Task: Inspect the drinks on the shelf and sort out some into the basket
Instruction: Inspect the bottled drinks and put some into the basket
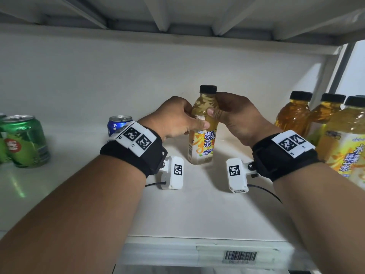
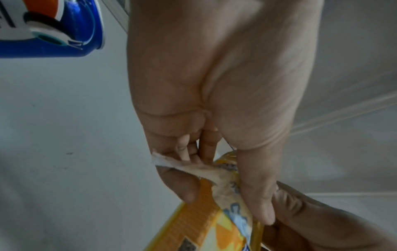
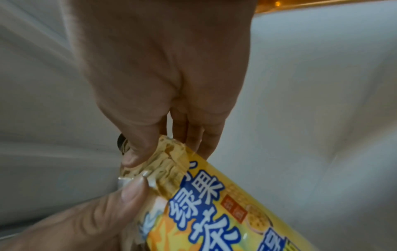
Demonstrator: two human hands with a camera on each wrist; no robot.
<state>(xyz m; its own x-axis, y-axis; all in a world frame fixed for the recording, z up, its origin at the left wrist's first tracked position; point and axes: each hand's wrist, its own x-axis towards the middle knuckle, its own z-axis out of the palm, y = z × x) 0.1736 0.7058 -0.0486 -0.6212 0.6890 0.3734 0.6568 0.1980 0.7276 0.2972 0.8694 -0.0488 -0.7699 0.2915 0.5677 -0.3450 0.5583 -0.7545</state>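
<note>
A green-tea bottle [image 1: 202, 133] with a black cap and a yellow label stands upright at the middle of the white shelf [image 1: 197, 204]. My left hand [image 1: 177, 121] grips its upper body from the left, thumb lying across the front; in the left wrist view my left hand [image 2: 214, 169] pinches a loose flap of the bottle's [image 2: 214, 229] label. My right hand [image 1: 233, 113] holds the bottle's shoulder from the right, just under the cap. In the right wrist view the right hand [image 3: 163, 147] curls round the ribbed shoulder of the bottle [image 3: 204, 203].
Green cans [image 1: 24, 141] stand at the shelf's left, and a blue can [image 1: 118, 124] sits behind my left wrist. Three more tea bottles [image 1: 324, 125] crowd the right end. The upper shelf's underside [image 1: 177, 16] hangs low overhead. A barcode tag [image 1: 240, 257] marks the front edge.
</note>
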